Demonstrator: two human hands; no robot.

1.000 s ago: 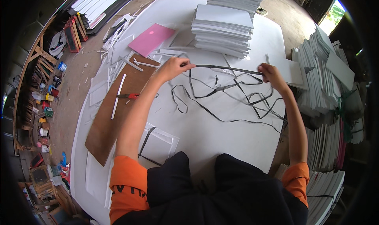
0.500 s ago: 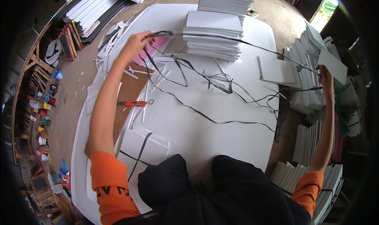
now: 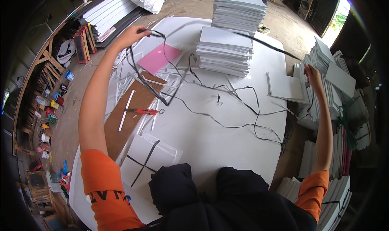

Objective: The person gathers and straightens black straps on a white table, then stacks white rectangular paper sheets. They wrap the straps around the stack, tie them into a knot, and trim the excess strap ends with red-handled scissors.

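Up at the far left, my left hand (image 3: pixel 137 34) is closed on gathered loops of a thin black strap (image 3: pixel 131 59). From there one length arcs over the stacked boards toward the right. My right hand (image 3: pixel 312 76) is raised at the right, fingers curled, close to that length, with a dark tail hanging beside it; the strap appears pinched there, though the grip is small in view. More strap winds loosely over the white table (image 3: pixel 227 150). On a brown board (image 3: pixel 121 109) at the left lies a red-handled cutter (image 3: pixel 146 111).
Stacks of white boards (image 3: pixel 225 51) stand at the table's far side, with more piles (image 3: pixel 324 61) beyond its right edge. A strapped bundle of white sheets (image 3: pixel 142 158) lies near my knees. A pink sheet (image 3: pixel 159 58) and white offcut strips (image 3: pixel 127 109) lie at the left.
My left hand has moved left and slightly outward, with the strap loops swinging along. My right hand has come inward to the left. The view has shifted slightly.
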